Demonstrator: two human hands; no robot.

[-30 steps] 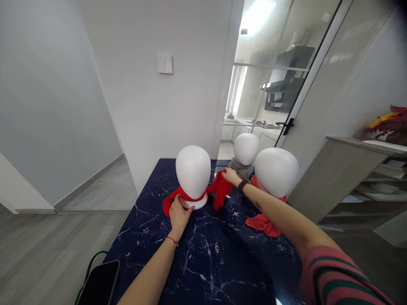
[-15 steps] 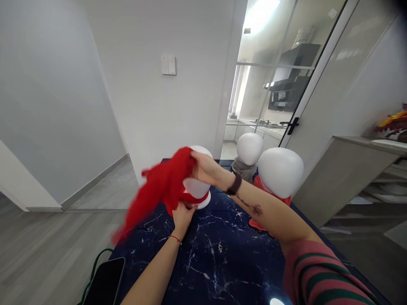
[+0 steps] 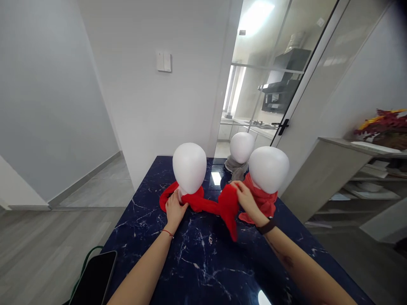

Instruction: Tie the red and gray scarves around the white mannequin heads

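Observation:
A white foam mannequin head (image 3: 189,167) stands on a dark blue marble table (image 3: 203,262) with a red scarf (image 3: 203,204) wrapped round its neck. My left hand (image 3: 174,208) presses the scarf against the front of the neck, fingers closed on the cloth. My right hand (image 3: 244,198) pinches the scarf's loose end, pulled out to the right and hanging down. A second white head (image 3: 269,168) with its own red scarf (image 3: 263,203) stands just behind my right hand. A third head (image 3: 242,147) with a grey scarf is at the back.
A black phone (image 3: 93,279) lies at the table's near left corner beside a green cord. A wall and a glass sliding door stand behind the table. A shelf unit (image 3: 349,169) with flowers is to the right.
My right hand swung the scarf's end over to the left round the head, then brought it back across the front to the right, where it now hangs lower.

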